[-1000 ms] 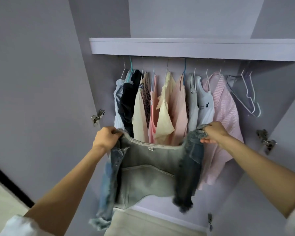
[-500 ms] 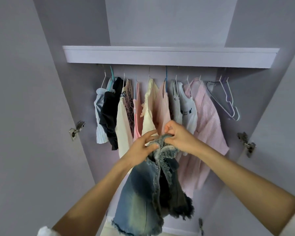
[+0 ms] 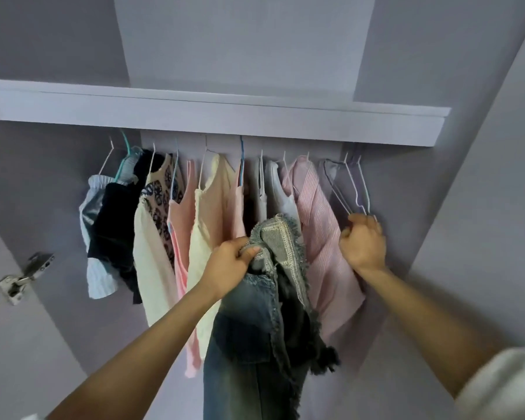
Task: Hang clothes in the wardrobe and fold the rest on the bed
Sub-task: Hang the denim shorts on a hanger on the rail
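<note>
My left hand [image 3: 229,265] is curled tight round the bunched top of the denim [image 3: 255,334], thumb pressed into the frayed grey hem, and the rest of the garment hangs straight down from my fist, folded on itself, its ragged edges trailing toward the bottom of the view. My right hand [image 3: 362,242] is up at the right end of the rail, fingers bent round the lower wires of the empty hangers [image 3: 347,189], which hang bare in a small cluster just past the last garment. Between my two hands falls the pink striped shirt [image 3: 319,225], its cloth touching the denim on one side and my right wrist on the other. Left of the denim, along the same rail under the shelf [image 3: 212,112], hang a cream top [image 3: 206,225], a pale pink one [image 3: 181,219], a patterned piece [image 3: 159,195], another cream piece [image 3: 152,262], a dark garment [image 3: 115,225] and, at the far left end, a light blue one [image 3: 96,268]. Two white tops [image 3: 278,192] hang behind the raised denim hem. A metal hinge [image 3: 23,275] sits on the left wall of the wardrobe [image 3: 437,40], and a white sleeve [image 3: 503,386] covers my right arm at the bottom right corner
</note>
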Available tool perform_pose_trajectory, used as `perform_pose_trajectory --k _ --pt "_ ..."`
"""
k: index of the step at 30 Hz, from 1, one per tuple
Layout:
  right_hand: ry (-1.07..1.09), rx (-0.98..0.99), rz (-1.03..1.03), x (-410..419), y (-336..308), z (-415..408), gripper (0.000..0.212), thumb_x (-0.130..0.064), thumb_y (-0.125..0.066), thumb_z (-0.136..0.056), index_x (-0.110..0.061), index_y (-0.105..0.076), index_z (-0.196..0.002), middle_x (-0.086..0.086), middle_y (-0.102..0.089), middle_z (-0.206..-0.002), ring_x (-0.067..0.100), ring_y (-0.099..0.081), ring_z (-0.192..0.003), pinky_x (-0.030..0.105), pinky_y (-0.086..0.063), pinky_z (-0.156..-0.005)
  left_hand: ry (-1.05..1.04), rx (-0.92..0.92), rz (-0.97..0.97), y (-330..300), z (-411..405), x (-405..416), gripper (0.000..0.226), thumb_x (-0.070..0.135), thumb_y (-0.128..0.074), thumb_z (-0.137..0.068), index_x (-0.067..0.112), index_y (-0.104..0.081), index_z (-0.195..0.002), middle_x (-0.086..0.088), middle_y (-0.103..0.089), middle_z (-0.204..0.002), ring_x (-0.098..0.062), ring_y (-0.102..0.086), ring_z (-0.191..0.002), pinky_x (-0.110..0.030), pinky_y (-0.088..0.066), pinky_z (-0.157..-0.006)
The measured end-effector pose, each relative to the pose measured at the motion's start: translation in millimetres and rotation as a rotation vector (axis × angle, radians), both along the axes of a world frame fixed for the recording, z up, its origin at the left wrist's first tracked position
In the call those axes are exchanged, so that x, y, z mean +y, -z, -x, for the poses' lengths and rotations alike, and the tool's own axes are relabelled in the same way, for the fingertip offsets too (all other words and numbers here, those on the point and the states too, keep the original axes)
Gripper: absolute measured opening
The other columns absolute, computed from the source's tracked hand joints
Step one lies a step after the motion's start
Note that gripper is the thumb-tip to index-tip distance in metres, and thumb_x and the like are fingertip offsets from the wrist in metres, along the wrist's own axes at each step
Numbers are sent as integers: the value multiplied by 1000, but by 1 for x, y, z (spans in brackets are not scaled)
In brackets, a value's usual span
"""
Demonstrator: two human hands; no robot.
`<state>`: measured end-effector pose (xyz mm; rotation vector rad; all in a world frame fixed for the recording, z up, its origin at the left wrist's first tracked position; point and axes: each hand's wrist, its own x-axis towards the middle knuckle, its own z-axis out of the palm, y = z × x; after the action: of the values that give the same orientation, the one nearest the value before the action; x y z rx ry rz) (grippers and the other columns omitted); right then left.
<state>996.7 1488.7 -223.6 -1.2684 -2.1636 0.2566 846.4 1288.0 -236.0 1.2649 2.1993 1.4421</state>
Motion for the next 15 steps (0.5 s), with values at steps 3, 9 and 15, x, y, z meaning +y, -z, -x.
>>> perform_pose_trajectory --k 3,9,15 --pt "130 -223 -25 48 5 7 40 -10 -49 -86 1 -45 -124 21 -44 -126 37 -37 -120 45 -33 -97 -59 50 -37 -9 14 28 34 17 -56 -92 23 -46 -60 2 -46 -53 -16 -42 -55 -32 -36 -61" --pt "67 -238 -86 79 10 30 29 6 -65 -72 14 -54 -99 33 -57 -99 47 -58 -93 51 -51 -70 -107 124 -17 -9 28 50 31 17 -56 -92 24 -47 -63 3 -50 -55 -23 -47 -60 -36 -40 -63" --pt "45 -256 -194 80 4 28 24 -7 -46 -89 6 -65 -96 26 -67 -93 44 -64 -88 44 -51 -75 -137 124 11 -5 36 45 27 14 -55 -92 14 -51 -65 -3 -50 -55 -18 -43 -55 -35 -34 -60"
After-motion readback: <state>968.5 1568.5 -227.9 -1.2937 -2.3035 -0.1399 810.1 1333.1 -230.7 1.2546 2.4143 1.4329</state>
